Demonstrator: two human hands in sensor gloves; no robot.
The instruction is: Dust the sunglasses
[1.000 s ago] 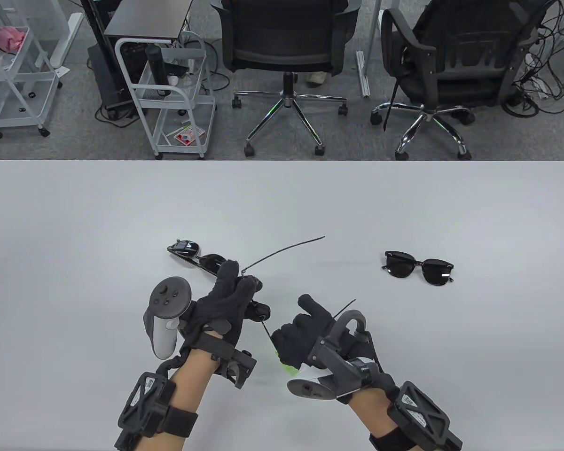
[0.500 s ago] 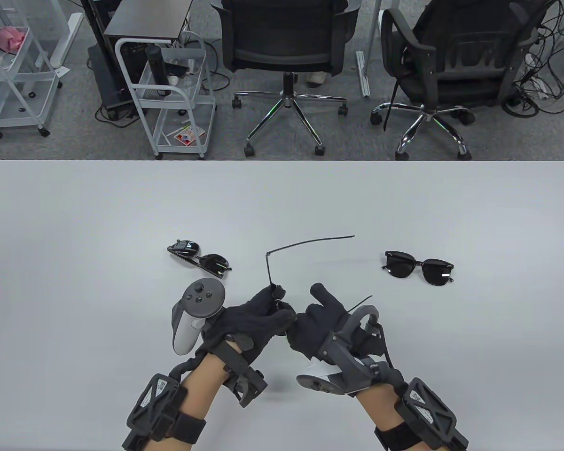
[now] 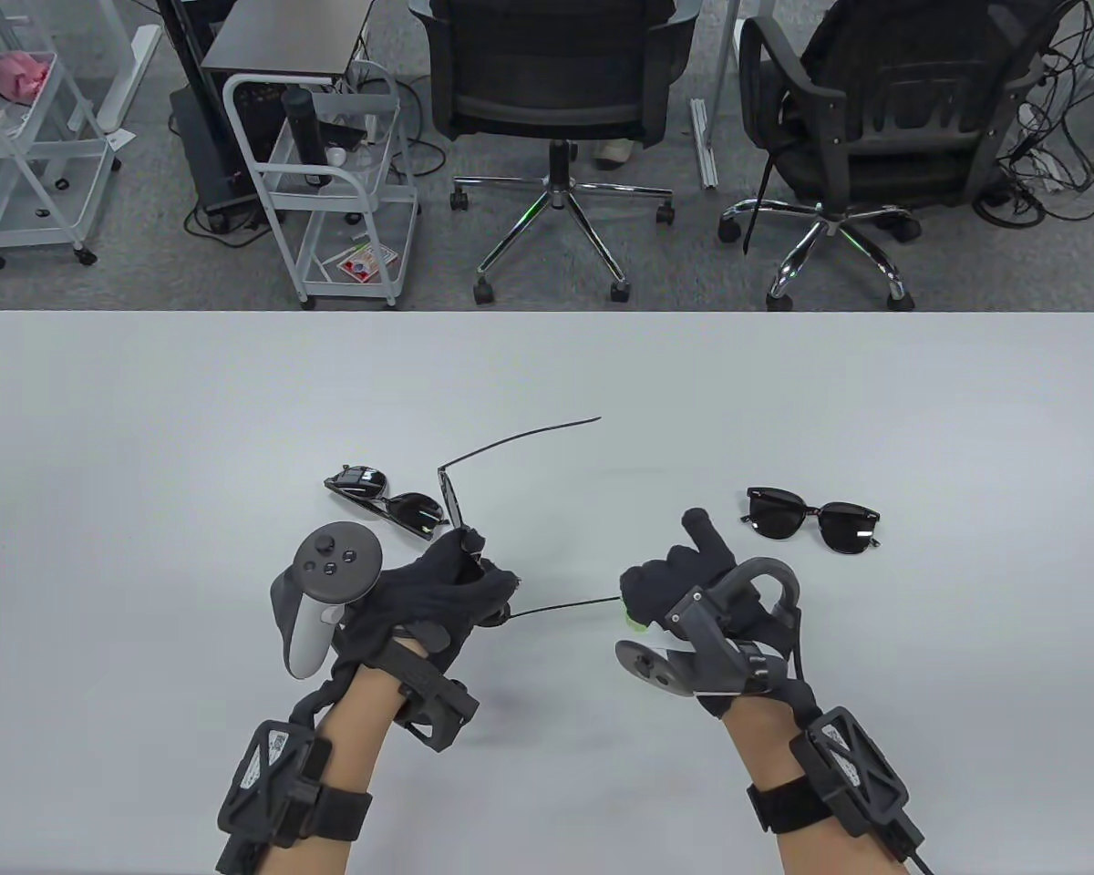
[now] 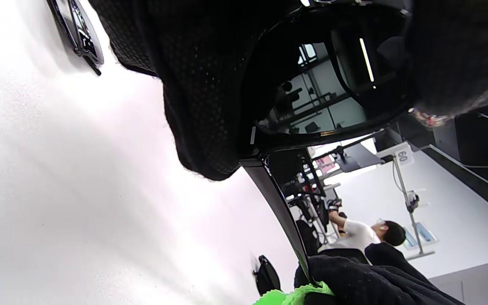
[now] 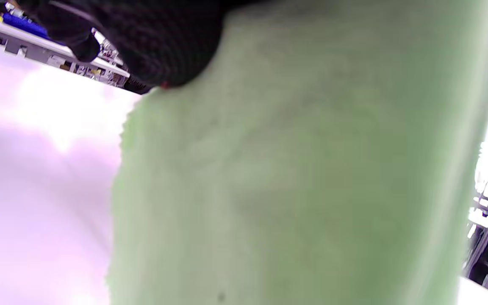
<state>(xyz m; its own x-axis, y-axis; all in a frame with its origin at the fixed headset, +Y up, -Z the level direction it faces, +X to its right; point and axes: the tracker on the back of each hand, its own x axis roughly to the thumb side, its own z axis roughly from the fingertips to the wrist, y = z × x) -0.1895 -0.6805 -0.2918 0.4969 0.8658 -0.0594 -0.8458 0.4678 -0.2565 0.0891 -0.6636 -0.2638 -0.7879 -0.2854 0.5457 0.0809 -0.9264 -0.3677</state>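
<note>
the left hand [image 3: 438, 597] is gripping the held sunglasses [image 4: 333, 93] by the front, one temple running sideways to the right hand [image 3: 684, 583] — it is pinching a green cloth [image 5: 295, 178] round that temple's tip.

Two hands in black knitted sensor gloves with a fine mesh weave, left hand [image 3: 438, 592] and right hand [image 3: 684, 583], forearms bare of sleeves. On the back of the left, a grey-and-white tracker shaped like a VR controller [image 3: 314, 592], dark round face with a thumbstick and small buttons, pale grip below. On the right, a dark grey tracker with a looped ring [image 3: 738, 620] and a flat grey disc underneath. At each wrist, black angular plastic brackets. Further up each forearm, a black cross-braced module with a white printed label [image 3: 273, 775] [image 3: 843, 761] on a wide black strap; thin black cable trailing from the right one.
</note>
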